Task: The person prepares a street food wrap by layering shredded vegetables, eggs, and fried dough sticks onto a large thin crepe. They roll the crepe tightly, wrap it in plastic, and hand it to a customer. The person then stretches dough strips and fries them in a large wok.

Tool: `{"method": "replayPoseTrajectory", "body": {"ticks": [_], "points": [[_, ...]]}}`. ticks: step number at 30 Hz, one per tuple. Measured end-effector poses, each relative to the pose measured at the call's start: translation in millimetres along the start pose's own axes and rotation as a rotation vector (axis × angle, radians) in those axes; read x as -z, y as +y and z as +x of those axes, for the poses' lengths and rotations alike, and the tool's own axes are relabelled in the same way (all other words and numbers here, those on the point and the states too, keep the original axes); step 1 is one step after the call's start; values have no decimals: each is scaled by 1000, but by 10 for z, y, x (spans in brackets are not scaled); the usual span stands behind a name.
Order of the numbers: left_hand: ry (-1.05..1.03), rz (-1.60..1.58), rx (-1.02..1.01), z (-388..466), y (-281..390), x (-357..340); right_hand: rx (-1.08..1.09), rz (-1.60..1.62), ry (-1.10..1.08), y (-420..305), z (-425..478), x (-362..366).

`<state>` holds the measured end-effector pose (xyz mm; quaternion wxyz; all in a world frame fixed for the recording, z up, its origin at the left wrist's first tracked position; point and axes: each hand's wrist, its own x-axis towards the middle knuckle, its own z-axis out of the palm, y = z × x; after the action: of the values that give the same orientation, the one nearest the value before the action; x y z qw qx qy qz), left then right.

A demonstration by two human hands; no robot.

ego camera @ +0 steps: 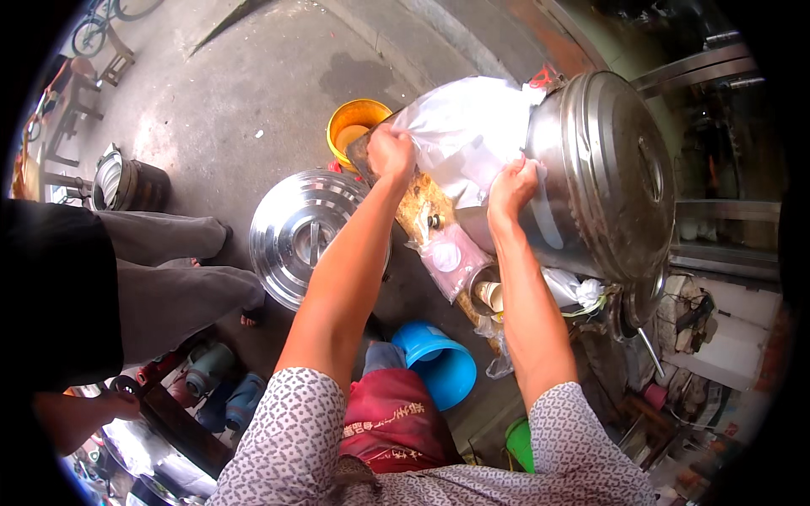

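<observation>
Stretched between my two hands is a thin white plastic bag (468,126). My left hand (392,152) pinches its left side, over the end of a narrow worn wooden board (429,193). On the other side my right hand (514,185) grips the bag close to the wall of a large lidded metal drum (550,142). A packet of pink plastic bags (454,256) lies on the board below the white bag. Beside my right forearm, a metal container holds paper cups (490,294), partly hidden by the arm.
A round metal lid (285,237) lies left of my left forearm. Beyond the board stands a yellow bucket (357,117); a blue bucket (443,370) is near my legs. At left is another person in grey trousers (183,284). A green bucket (520,443) sits low by my right sleeve.
</observation>
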<state>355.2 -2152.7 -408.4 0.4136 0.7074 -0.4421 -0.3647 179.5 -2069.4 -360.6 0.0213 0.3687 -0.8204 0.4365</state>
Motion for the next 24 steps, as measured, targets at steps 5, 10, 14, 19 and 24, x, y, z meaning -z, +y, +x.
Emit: {"method": "replayPoseTrajectory", "body": {"ticks": [5,10,14,19,24], "points": [[-770,-801,781,-252,-276,252,243,149,-277,-130,-553,290],[-977,-925,715,-909,-131,1361,417,192,-682,-354,-1724,1054],[-686,-845,649,-1367,-425,2299,434,324,-1023,-673,-2461,1436],[-95,-463,330,-2208,-249,3728,622,513,-1256,-1590,-2684,1866],[260,-170,73,-3248,-356,4980,1161,798,-1332,-2921,-3037,1891]]}}
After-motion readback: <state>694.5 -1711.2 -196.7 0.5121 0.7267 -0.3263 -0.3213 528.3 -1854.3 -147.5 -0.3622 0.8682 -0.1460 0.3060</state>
